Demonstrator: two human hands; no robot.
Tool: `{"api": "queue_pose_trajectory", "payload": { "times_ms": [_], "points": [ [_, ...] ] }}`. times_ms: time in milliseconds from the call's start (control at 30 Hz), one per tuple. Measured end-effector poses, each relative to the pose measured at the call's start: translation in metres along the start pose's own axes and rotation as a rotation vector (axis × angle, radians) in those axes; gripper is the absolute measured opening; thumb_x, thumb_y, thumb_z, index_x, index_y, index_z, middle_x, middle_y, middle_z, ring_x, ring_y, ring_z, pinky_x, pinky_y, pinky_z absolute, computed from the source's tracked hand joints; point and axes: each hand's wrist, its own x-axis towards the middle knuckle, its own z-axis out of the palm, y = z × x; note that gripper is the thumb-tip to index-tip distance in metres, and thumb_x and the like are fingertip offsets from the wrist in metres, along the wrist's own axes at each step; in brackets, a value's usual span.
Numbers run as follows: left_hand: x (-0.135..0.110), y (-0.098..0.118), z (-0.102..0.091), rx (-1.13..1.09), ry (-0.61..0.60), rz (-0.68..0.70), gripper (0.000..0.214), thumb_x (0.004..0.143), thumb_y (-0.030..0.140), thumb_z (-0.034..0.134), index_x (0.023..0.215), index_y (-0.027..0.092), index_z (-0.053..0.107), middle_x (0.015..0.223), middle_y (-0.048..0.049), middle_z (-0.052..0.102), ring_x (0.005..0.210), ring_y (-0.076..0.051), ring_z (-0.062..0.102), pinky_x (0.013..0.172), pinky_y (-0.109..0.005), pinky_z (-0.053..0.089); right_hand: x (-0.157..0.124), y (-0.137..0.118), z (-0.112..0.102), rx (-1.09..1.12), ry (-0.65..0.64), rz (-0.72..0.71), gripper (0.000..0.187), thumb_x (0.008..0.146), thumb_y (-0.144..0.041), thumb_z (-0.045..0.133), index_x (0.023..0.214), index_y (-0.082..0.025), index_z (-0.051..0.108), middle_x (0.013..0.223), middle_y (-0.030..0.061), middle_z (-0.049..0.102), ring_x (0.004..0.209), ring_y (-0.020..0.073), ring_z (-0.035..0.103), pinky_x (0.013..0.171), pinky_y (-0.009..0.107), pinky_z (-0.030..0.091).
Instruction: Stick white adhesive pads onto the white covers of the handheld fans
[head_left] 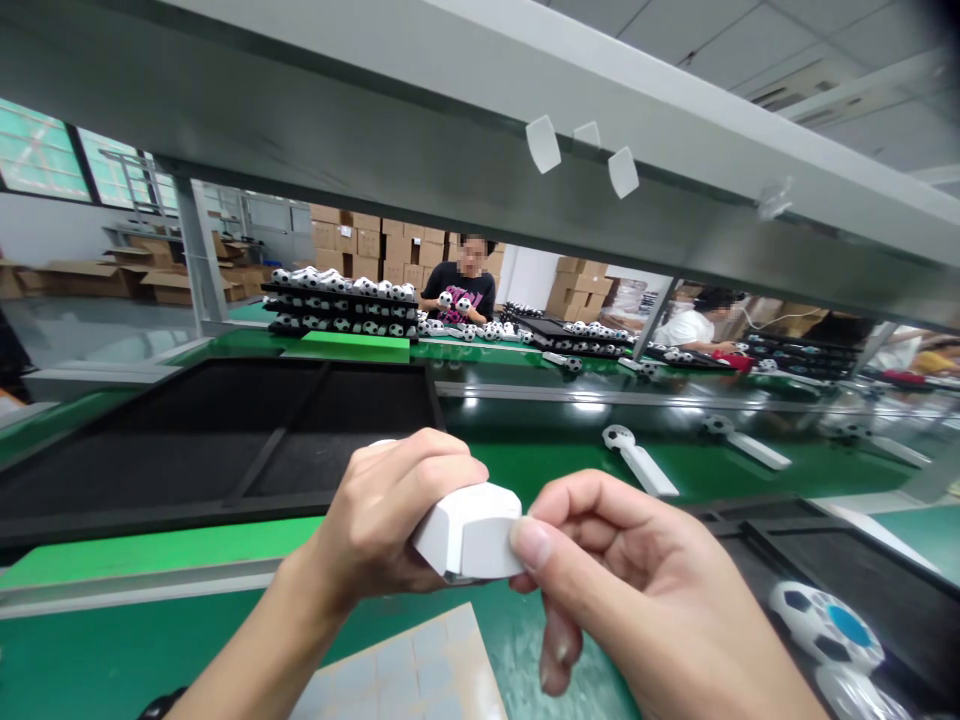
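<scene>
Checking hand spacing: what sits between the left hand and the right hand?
Head view: a white piece. The left hand holds it; the right hand has its thumb at the piece's right-hand edge, seemingly touching.

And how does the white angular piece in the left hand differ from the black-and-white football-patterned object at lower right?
The white angular piece is gripped in the left hand; the football-patterned object lies on the black tray. The piece shows plain faces; the object shows black patches and a round blue area. Both are mainly white.
</scene>
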Motion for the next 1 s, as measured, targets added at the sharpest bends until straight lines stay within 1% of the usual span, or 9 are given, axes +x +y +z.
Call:
{"api": "queue_pose_trajectory", "payload": {
  "times_ms": [200, 400, 533, 800, 867, 1000],
  "points": [
    [0.001, -0.001, 0.0, -0.015, -0.002, 0.001, 0.03, 0.095, 0.049, 0.057, 0.102, 0.02, 0.056, 0.075, -0.0078, 0.068, 0.063, -0.019, 0.067, 0.051, -0.028, 0.049, 0.0, -0.001, -0.001, 0.019, -0.024, -0.002, 0.026, 0.082, -0.046, 0.077, 0.074, -0.023, 0.066, 0.047, -0.0053, 0.057, 0.042, 0.0122, 0.062, 0.042, 0.019, 0.051],
    [-0.001, 0.0, 0.0, -0.018, -0.004, 0.001, 0.027, 0.096, 0.046, 0.056, 0.103, 0.019, 0.053, 0.077, -0.0079, 0.066, 0.065, -0.019, 0.067, 0.052, -0.028, 0.048, 0.001, -0.001, 0.001, 0.056, -0.029, 0.008, 0.026, 0.082, -0.043, 0.078, 0.075, -0.022, 0.066, 0.052, -0.0051, 0.06, 0.041, 0.008, 0.059, 0.042, 0.015, 0.049],
    [0.0, 0.0, -0.001, -0.013, -0.007, -0.002, 0.027, 0.096, 0.046, 0.056, 0.104, 0.02, 0.053, 0.078, -0.0078, 0.066, 0.065, -0.019, 0.067, 0.052, -0.028, 0.048, 0.001, -0.003, 0.002, 0.045, -0.014, 0.005, 0.027, 0.081, -0.046, 0.079, 0.074, -0.022, 0.066, 0.05, -0.005, 0.059, 0.041, 0.0089, 0.059, 0.043, 0.016, 0.05],
    [0.0, -0.001, -0.001, -0.033, -0.005, -0.008, 0.03, 0.095, 0.047, 0.058, 0.105, 0.02, 0.053, 0.079, -0.0078, 0.066, 0.067, -0.019, 0.067, 0.054, -0.028, 0.049, -0.002, -0.001, 0.0, 0.056, -0.041, 0.004, 0.028, 0.081, -0.046, 0.078, 0.074, -0.022, 0.066, 0.047, -0.005, 0.058, 0.041, 0.0095, 0.059, 0.042, 0.016, 0.05],
    [0.002, 0.0, 0.0, -0.019, 0.012, 0.009, 0.029, 0.096, 0.046, 0.057, 0.103, 0.018, 0.054, 0.078, -0.0077, 0.066, 0.066, -0.018, 0.066, 0.052, -0.027, 0.048, -0.004, -0.004, 0.004, 0.053, 0.006, 0.02, 0.028, 0.078, -0.044, 0.08, 0.072, -0.021, 0.065, 0.046, -0.0056, 0.057, 0.039, 0.0084, 0.057, 0.041, 0.015, 0.049],
    [0.005, 0.0, 0.001, -0.013, 0.075, 0.065, 0.029, 0.097, 0.043, 0.057, 0.096, 0.014, 0.057, 0.074, -0.0077, 0.065, 0.062, -0.018, 0.066, 0.049, -0.026, 0.047, -0.008, -0.016, 0.018, 0.028, 0.203, 0.071, 0.028, 0.067, -0.036, 0.086, 0.066, -0.019, 0.064, 0.043, -0.0071, 0.056, 0.037, 0.0047, 0.052, 0.039, 0.011, 0.042]
  ]
}}
